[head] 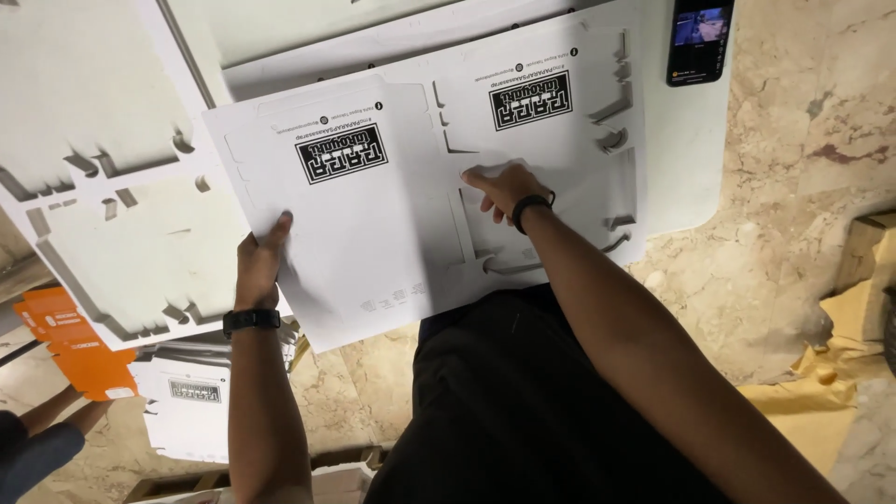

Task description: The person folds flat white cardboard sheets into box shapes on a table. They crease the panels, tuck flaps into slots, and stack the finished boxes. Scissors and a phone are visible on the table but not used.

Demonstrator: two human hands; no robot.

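- Cardboard sheet (pixel 373 224), white and die-cut, lies on the table (pixel 686 140) before us.
- Our left hand (pixel 259 266) pinches its near-left edge.
- Our right hand (pixel 504 191) presses flat, fingers spread, right of middle.
- Phone (pixel 700 39) lies far right.

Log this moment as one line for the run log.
left hand: grips edge of white die-cut card sheet | right hand: flat on sheet | phone: on table, upper right

The phone (pixel 700 37) is cut by the top edge, its screen blurred.
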